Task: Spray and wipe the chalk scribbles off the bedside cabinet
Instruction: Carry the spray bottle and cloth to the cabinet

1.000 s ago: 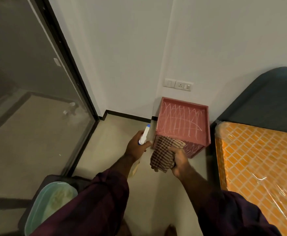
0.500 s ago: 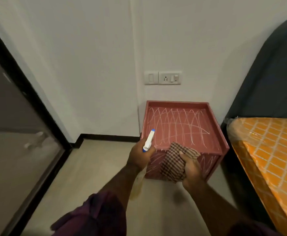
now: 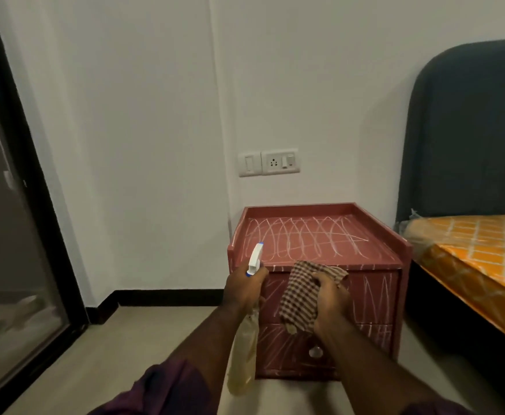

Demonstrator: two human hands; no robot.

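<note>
Left hand (image 3: pixel 245 290): fingers clenched round the neck of the spray bottle (image 3: pixel 243 359), white-and-blue nozzle up and aimed toward the cabinet top. The translucent bottle body hangs below the hand, in front of the cabinet's left front corner.

Right hand (image 3: pixel 330 305): fingers grasping a bunched brown checked cloth (image 3: pixel 299 296), held up against the upper drawer front just under the top's front edge. Can't tell if the cloth actually touches the drawer.

Bedside cabinet (image 3: pixel 377 298): red-brown, on the floor (image 3: pixel 125 354) against the white wall, close beside the bed on its right. Raised rim on left, back and right of the top. Two drawers, with a round knob (image 3: pixel 315 351) on the lower one.

Chalk scribbles (image 3: pixel 299 238): white loops and zigzags across the whole top, more strokes on both drawer fronts. None wiped.

Around it: switch and socket plate (image 3: pixel 269 162) on the wall above the cabinet, orange plastic-wrapped mattress (image 3: pixel 470 256), dark headboard (image 3: pixel 467 130), black-framed glass door (image 3: pixel 11 235) at left.
</note>
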